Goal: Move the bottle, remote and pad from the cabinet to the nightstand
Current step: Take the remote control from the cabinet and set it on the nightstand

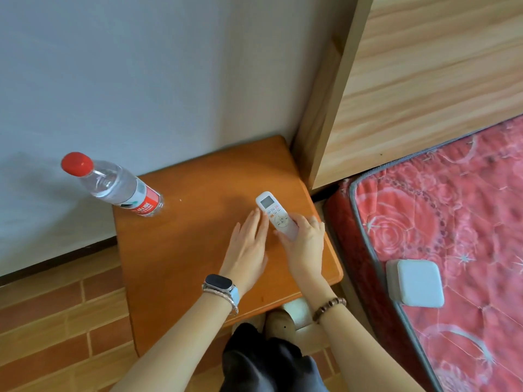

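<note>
R hand (pixel 305 241) grips remote (pixel 276 215) by near end, long axis twd wall (pixel 141 80); L hand (pixel 249 244) flat, fingers together, just left.

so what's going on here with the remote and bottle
A person is at the nightstand. Their right hand grips the remote low over the top; whether it rests on the wood is unclear. The left hand is flat and open beside it. The bottle stands at the back left corner.
</note>
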